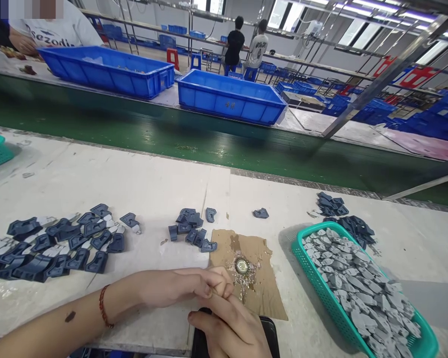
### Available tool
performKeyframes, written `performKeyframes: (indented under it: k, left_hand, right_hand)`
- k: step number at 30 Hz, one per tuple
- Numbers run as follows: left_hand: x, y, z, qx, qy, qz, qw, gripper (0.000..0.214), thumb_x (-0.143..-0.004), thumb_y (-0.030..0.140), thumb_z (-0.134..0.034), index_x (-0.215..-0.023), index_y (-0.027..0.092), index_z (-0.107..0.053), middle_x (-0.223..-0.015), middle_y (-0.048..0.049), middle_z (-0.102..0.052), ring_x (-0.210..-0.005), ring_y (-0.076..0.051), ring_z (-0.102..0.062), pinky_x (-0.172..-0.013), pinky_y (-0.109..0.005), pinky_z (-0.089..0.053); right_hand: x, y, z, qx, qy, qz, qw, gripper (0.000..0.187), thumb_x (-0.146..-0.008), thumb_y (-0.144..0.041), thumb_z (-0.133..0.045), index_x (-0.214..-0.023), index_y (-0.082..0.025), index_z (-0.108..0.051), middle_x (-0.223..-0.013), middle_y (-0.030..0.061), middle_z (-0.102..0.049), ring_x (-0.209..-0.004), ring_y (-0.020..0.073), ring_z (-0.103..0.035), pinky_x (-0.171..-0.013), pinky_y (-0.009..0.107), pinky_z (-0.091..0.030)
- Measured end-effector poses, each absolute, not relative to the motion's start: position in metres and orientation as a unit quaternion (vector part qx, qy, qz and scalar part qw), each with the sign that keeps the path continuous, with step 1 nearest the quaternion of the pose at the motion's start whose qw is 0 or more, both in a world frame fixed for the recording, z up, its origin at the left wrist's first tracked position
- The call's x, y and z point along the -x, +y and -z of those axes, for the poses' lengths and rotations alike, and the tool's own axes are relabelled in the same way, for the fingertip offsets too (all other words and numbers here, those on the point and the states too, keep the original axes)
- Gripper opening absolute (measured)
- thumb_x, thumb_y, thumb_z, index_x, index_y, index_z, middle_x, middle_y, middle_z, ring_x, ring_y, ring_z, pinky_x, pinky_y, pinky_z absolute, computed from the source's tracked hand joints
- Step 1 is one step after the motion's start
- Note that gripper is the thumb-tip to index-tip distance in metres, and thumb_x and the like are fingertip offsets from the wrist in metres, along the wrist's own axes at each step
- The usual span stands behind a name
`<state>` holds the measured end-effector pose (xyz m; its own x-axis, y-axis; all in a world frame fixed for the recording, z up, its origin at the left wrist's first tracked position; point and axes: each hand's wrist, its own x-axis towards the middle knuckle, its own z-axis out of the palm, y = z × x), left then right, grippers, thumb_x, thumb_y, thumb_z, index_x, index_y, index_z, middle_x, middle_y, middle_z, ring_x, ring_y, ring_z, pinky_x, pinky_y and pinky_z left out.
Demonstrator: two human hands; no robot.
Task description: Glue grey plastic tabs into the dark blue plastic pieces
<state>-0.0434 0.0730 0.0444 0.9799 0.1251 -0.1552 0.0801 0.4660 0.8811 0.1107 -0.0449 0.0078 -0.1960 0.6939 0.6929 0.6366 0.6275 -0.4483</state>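
My left hand (pixel 199 285), with a red bead bracelet at the wrist, is closed against the fingertips of my right hand (pixel 231 320). The two meet at the front of the white table, and anything between their fingers is hidden. Under my right hand lies a black flat object with rounded corners (pixel 271 334), mostly covered. Just beyond the hands, a small round metal cap (pixel 242 266) sits in a wet, glistening patch on brown cardboard (pixel 272 293). A small group of dark blue moulded plastic parts (pixel 188 219) lies beside the cardboard.
More dark blue parts (pixel 59 238) mixed with pale pieces spread at left. A green basket (pixel 309 268) of grey pieces stands at right, dark parts (pixel 353 228) behind it. Blue bins (pixel 227 102) line the far side of the green belt (pixel 153 134). A person's sleeve (pixel 89 30) shows far left.
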Motion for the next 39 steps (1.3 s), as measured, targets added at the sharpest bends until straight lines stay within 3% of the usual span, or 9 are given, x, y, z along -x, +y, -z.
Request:
performKeyframes:
  k: [8,13,18,23,29,34,39]
  left_hand:
    - [0.041,0.071,-0.036,-0.520,0.131,-0.044,0.843,0.023,-0.092,0.036,-0.051,-0.077,0.020,-0.045,-0.092,0.0000,-0.042,-0.088,-0.017,-0.039,-0.088,-0.028,-0.034]
    - [0.042,0.073,-0.040,-0.550,0.134,-0.047,0.823,0.022,-0.098,0.032,-0.046,-0.081,0.020,-0.048,-0.092,-0.0003,-0.043,-0.089,-0.016,-0.041,-0.088,-0.027,-0.034]
    - [0.040,0.073,-0.046,-0.552,0.153,-0.051,0.818,0.035,-0.104,0.045,-0.046,-0.082,0.019,-0.050,-0.087,0.0010,-0.044,-0.083,-0.015,-0.041,-0.083,-0.029,-0.036]
    - [0.040,0.072,-0.048,-0.550,0.157,-0.055,0.819,0.053,-0.096,0.065,-0.055,-0.074,0.018,-0.046,-0.084,0.0024,-0.039,-0.074,-0.013,-0.035,-0.070,-0.030,-0.030]
    - [0.042,0.071,-0.050,-0.541,0.162,-0.051,0.824,0.053,-0.096,0.064,-0.057,-0.072,0.018,-0.050,-0.085,0.0015,-0.042,-0.077,-0.014,-0.037,-0.079,-0.029,-0.036]
    - [0.045,0.074,-0.055,-0.574,0.152,-0.027,0.804,0.054,-0.098,0.065,-0.052,-0.071,0.018,-0.047,-0.087,-0.0002,-0.043,-0.081,-0.016,-0.041,-0.082,-0.030,-0.038]
    - [0.047,0.077,-0.060,-0.609,0.132,-0.001,0.782,0.051,-0.102,0.062,-0.047,-0.074,0.019,-0.048,-0.089,-0.0011,-0.045,-0.088,-0.017,-0.044,-0.089,-0.029,-0.038]
  right_hand:
    - [-0.115,-0.044,-0.008,0.442,-0.796,-0.042,0.412,0.032,-0.093,-0.004,-0.045,-0.106,-0.021,-0.070,-0.109,0.0050,-0.079,-0.082,0.0147,-0.070,-0.066,0.023,-0.059]
    - [-0.114,-0.044,-0.008,0.445,-0.793,-0.049,0.412,0.032,-0.094,-0.005,-0.045,-0.106,-0.020,-0.070,-0.106,0.0042,-0.078,-0.081,0.0150,-0.069,-0.066,0.024,-0.057]
    - [-0.112,-0.045,-0.012,0.463,-0.796,-0.046,0.387,0.032,-0.094,-0.006,-0.045,-0.107,-0.022,-0.069,-0.110,0.0043,-0.078,-0.082,0.0158,-0.068,-0.064,0.025,-0.057]
    - [-0.111,-0.043,-0.017,0.462,-0.807,-0.024,0.367,0.029,-0.095,-0.008,-0.046,-0.107,-0.021,-0.070,-0.105,0.0042,-0.079,-0.078,0.0170,-0.065,-0.062,0.027,-0.057]
    - [-0.110,-0.043,-0.016,0.453,-0.805,-0.016,0.382,0.029,-0.092,-0.006,-0.049,-0.104,-0.021,-0.071,-0.102,0.0000,-0.079,-0.075,0.0167,-0.061,-0.059,0.026,-0.056]
    - [-0.110,-0.044,-0.015,0.445,-0.808,0.004,0.385,0.035,-0.091,-0.005,-0.049,-0.106,-0.025,-0.072,-0.104,-0.0014,-0.079,-0.082,0.0170,-0.064,-0.066,0.025,-0.059]
    - [-0.109,-0.048,-0.016,0.440,-0.807,0.009,0.394,0.034,-0.092,-0.005,-0.050,-0.105,-0.025,-0.074,-0.106,-0.0058,-0.082,-0.077,0.0164,-0.065,-0.068,0.025,-0.062]
